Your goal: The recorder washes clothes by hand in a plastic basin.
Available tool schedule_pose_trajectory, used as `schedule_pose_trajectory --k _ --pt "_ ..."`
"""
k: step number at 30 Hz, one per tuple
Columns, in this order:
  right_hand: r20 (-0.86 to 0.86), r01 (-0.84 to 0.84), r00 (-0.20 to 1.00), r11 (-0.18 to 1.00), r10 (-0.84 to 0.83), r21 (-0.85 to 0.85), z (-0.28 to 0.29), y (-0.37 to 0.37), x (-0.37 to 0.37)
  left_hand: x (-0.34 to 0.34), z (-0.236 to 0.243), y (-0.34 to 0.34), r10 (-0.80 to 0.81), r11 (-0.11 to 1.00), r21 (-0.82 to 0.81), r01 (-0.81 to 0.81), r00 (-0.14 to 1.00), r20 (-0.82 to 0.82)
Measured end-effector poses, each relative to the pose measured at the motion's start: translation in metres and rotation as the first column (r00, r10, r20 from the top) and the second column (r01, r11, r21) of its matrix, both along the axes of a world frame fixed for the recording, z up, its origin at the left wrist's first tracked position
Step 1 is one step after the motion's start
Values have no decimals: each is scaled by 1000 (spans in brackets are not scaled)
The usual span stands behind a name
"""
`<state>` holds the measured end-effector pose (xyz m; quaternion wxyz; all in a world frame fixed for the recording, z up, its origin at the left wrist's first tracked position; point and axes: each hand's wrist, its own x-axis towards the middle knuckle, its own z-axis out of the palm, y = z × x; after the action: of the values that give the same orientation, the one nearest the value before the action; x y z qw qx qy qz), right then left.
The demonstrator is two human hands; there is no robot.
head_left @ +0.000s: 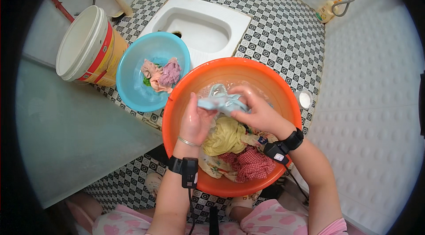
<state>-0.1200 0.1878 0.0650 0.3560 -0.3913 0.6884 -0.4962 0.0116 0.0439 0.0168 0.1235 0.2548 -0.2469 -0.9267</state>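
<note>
A wet, light blue cloth [225, 103] is bunched between my two hands above the orange basin [177, 164]. My left hand [198, 121] has its thumb raised and holds the cloth's left end; its other fingers are partly under the fabric. From the right, my right hand [259, 110] grips the other end with bent fingers and thumb. Below them in the basin lie a yellow garment [225, 136], a red-and-white checked cloth [252, 164] and a cream patterned cloth [214, 167]. Soapy water shows at the basin's far side.
A light blue basin [128, 64] with pink, purple and green cloths [169, 72] sits at the left. Beyond it are a squat toilet [239, 27] and a tall white bucket [73, 44]. A small white cup [305, 99] stands by the right wall, a bottle [326, 12] farther back.
</note>
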Motion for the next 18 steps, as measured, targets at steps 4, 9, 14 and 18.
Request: schedule_pose_trajectory --k 4,9,14,18 --pt "-166 -9 985 970 51 243 6 -7 3 -4 -10 14 -121 990 -82 116 991 -53" --pt "15 108 994 994 -108 -30 10 -9 -11 -5 -19 28 -325 800 -515 308 944 60" --pt "150 199 973 962 -173 -186 37 -1 -38 6 -42 18 -366 450 -743 496 861 353" --pt "212 276 951 930 -226 -244 46 5 -42 15 -59 13 -302 390 -742 545 837 455"
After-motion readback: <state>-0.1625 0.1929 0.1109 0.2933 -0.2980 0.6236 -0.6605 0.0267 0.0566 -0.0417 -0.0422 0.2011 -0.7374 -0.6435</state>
